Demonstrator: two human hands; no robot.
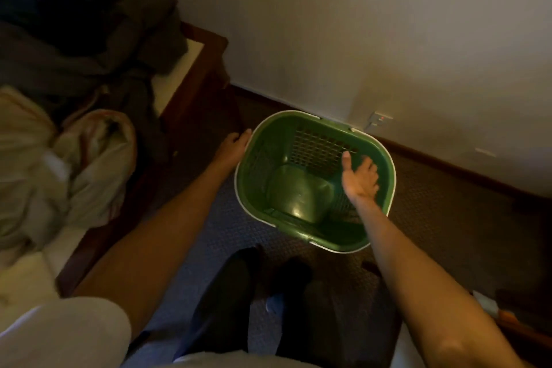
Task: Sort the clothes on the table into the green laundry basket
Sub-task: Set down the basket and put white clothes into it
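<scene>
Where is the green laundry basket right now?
The green laundry basket sits on the carpet by the wall, centre of the head view, right of the table.

A dark patterned carpet floor [424,218] carries an empty green laundry basket [298,236] near the wall. At left, a wood-edged tabletop [191,69] holds a heap of dark clothes [74,48] and pale fabric bundles [59,164], possibly bags; dim light blurs them.
</scene>
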